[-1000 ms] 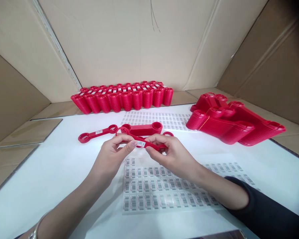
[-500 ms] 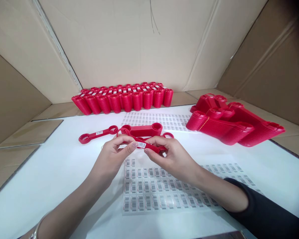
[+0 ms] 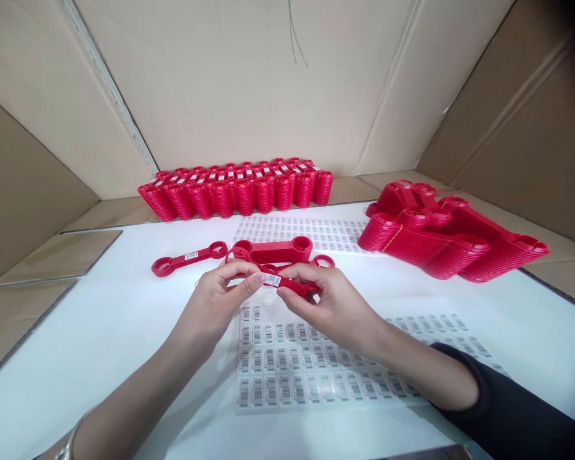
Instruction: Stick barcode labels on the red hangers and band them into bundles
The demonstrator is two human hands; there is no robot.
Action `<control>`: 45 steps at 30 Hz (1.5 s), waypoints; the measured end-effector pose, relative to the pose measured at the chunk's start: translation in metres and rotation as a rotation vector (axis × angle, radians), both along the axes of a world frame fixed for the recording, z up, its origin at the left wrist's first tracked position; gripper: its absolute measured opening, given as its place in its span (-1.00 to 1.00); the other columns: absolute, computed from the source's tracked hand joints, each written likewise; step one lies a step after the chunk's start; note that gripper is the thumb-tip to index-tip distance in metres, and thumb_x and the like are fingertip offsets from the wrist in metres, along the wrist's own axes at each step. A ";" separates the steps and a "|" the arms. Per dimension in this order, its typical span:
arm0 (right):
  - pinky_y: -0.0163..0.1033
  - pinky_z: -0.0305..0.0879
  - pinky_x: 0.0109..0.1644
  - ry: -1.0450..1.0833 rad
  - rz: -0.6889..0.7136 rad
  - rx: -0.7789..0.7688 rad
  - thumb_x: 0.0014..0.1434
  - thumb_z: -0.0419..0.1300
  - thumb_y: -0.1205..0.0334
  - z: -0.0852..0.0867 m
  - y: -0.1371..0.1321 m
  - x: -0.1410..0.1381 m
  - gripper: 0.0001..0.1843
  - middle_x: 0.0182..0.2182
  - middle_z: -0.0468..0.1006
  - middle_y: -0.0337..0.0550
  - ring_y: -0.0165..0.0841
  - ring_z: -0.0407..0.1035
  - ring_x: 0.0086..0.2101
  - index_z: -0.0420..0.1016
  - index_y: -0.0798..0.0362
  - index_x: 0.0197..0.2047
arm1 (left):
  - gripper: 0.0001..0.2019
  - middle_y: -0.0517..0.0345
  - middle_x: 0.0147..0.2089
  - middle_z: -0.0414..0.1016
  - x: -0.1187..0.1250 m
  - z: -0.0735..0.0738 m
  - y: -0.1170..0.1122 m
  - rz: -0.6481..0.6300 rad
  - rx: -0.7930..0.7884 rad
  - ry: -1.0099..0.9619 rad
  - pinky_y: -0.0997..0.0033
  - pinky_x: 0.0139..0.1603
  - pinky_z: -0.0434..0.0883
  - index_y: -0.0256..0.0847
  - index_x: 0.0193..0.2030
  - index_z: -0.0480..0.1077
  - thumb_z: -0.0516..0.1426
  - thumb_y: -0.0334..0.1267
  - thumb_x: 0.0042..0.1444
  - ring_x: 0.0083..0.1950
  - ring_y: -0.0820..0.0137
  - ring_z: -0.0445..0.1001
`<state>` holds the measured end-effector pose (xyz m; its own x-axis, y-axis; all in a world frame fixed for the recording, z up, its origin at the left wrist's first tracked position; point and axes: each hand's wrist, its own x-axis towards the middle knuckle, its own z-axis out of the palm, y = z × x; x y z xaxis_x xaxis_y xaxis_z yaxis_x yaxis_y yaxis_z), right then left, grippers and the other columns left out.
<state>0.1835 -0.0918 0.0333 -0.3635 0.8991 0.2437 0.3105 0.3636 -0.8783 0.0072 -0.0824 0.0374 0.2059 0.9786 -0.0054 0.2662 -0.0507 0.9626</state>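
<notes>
Between my two hands is a red plastic bar with ring ends, held a little above the table. A white barcode label lies on its flat middle. My left hand pinches the bar's left part, with the thumb at the label's left edge. Closed on the right part, my right hand has its thumb below and fingers above; it partly hides that end. Just behind are a short stack of red bars and a loose red ring end. A labelled red bar lies to the left.
A sheet of barcode labels lies in front, partly under my right forearm. A second label sheet is farther back. Labelled red stacks line the cardboard back wall. Tilted stacks of red bars lie at right, one rubber-banded.
Almost nothing differs. Both hands keep their hold on the red bar, which has shifted only very slightly.
</notes>
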 end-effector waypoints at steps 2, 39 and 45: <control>-0.37 0.18 -0.42 -0.001 -0.002 -0.003 0.14 0.06 0.32 0.000 0.000 0.000 -0.87 -0.46 0.47 -0.23 -0.48 0.25 -0.48 0.43 0.12 -0.35 | -0.76 0.21 -0.32 0.42 0.000 0.000 0.000 0.003 0.005 0.009 0.44 -0.23 0.29 -0.15 -0.33 0.42 0.14 -0.03 0.04 -0.26 0.43 0.35; -0.37 0.18 -0.46 -0.017 0.012 0.000 0.15 0.05 0.31 0.001 -0.003 -0.002 -0.84 -0.45 0.48 -0.23 -0.47 0.25 -0.49 0.43 0.10 -0.38 | -0.75 0.21 -0.35 0.39 0.001 0.000 -0.001 0.008 -0.017 0.002 0.45 -0.32 0.29 -0.17 -0.37 0.42 0.15 -0.02 0.01 -0.33 0.45 0.33; -0.33 0.21 -0.41 -0.003 -0.001 0.009 0.17 0.06 0.27 -0.001 -0.003 -0.002 -0.83 -0.41 0.50 -0.20 -0.43 0.30 -0.44 0.45 0.10 -0.36 | -0.76 0.18 -0.30 0.42 0.005 0.002 -0.003 0.063 0.024 0.023 0.42 -0.29 0.30 -0.17 -0.36 0.43 0.16 -0.03 0.00 -0.30 0.42 0.37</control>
<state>0.1812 -0.0945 0.0322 -0.3629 0.8974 0.2510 0.3132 0.3712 -0.8741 0.0125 -0.0855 0.0393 0.1443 0.9894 0.0139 0.2915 -0.0559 0.9549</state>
